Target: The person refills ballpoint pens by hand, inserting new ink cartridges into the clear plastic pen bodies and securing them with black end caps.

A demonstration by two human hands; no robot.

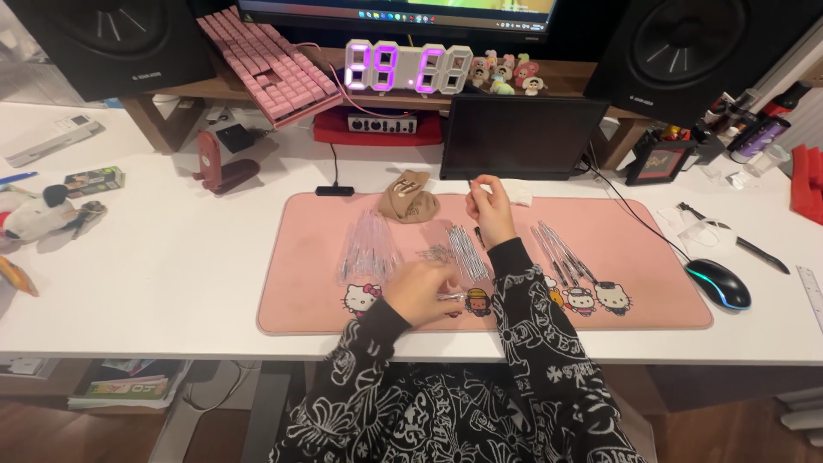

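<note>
Left hand (420,291): curled low over the pink desk mat (317,300), fingers closed on a small clear packet (452,297) at the near edge of the mat; what the packet contains is too small to tell. Right hand (490,208): raised above the mat's far half, thumb and fingertips pinched narrow on something thin and hardly visible. Middle bundle of clear sleeves with dark slender pieces (468,251): lies between the two hands, just beyond the left hand and below the right wrist, long axis running away from the person and slightly leftward; the left hand is the nearer. Fanned pile of clear sleeves (367,249): left of that bundle, near the left hand. Third spread of the same pieces (561,253): right of the right forearm, apart from both hands. Tan pouch (410,199): at the mat's far edge, left of the right hand. Small dark screen (521,137): upright behind the mat. Computer mouse (718,284): on the white desk (171,266), right of the mat. Nothing lies between the hands and the middle bundle.
</note>
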